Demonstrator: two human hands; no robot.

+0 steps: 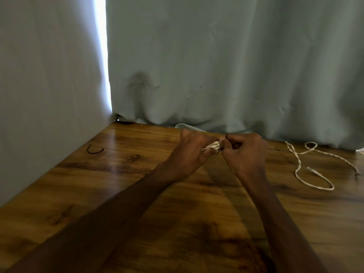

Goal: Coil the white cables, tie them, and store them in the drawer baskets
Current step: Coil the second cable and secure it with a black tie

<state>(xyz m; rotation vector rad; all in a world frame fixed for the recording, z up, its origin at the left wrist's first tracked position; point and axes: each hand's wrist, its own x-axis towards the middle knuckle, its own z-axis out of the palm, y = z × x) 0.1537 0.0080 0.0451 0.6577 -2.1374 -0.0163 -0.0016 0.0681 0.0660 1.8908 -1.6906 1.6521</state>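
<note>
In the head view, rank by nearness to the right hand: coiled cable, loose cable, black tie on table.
1. Coiled cable, touching the right hand.
2. Loose cable, to its right.
3. Black tie, far left.

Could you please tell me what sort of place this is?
Likely a makeshift work corner: a wood-grain table against pale green curtains, daylight showing through their gap, and a loose white cable on it.

Bare left forearm (122, 209), left hand (188, 154); bare right forearm (275, 209), right hand (246, 152)
</note>
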